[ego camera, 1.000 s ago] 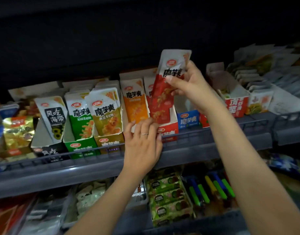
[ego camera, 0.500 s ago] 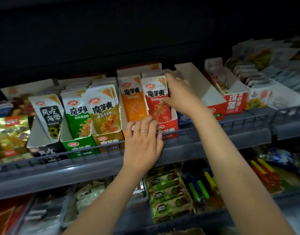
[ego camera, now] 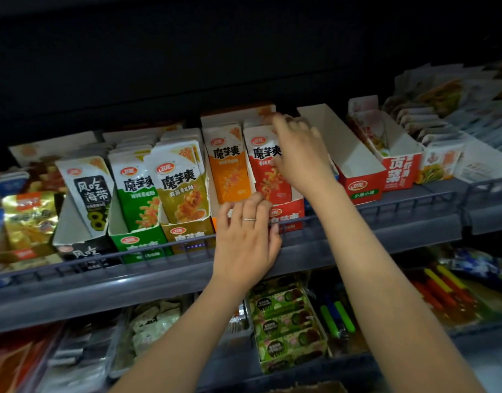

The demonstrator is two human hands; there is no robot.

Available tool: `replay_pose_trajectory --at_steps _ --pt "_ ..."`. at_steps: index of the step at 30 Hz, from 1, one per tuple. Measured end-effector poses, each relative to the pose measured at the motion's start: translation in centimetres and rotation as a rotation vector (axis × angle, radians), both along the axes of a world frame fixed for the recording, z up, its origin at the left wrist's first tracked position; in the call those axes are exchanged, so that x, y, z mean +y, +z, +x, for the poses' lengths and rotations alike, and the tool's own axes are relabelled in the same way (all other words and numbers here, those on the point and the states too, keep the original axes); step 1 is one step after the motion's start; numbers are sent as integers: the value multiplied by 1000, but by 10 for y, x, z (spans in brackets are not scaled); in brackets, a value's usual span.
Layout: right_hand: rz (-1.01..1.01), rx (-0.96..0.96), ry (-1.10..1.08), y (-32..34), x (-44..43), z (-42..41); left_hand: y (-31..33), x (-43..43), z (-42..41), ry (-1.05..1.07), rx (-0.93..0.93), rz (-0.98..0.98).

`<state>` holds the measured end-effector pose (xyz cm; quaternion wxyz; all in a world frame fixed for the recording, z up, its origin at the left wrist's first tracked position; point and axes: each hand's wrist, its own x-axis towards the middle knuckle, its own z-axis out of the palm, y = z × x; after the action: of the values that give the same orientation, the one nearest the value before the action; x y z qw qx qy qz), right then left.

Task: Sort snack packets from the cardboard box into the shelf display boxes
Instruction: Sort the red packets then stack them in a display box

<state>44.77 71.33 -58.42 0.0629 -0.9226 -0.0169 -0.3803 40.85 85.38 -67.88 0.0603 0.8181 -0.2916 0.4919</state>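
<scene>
Fingers (ego camera: 250, 207) of left hand (ego camera: 245, 242) lie flat against red display box (ego camera: 289, 213) — right hand (ego camera: 299, 157), blurred, touches red packet (ego camera: 265, 182), grip unclear.

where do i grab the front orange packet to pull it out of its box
Pinch the orange packet by its top edge, coming from above. It stands upright, its lower end sunk in its display box behind the left hand, with the red packet close on its right; only the top is free.

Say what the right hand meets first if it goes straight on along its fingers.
Likely the tops of the red packets standing in the red display box. The right hand is blurred, so depth is unclear.
</scene>
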Motion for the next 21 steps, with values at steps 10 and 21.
replay_pose_trajectory --at_steps 10,21 --pt "152 23 -153 2 1 0 0 0 0 -11 5 -2" --pt "198 90 -108 4 9 1 0 0 0 -20 5 -9"
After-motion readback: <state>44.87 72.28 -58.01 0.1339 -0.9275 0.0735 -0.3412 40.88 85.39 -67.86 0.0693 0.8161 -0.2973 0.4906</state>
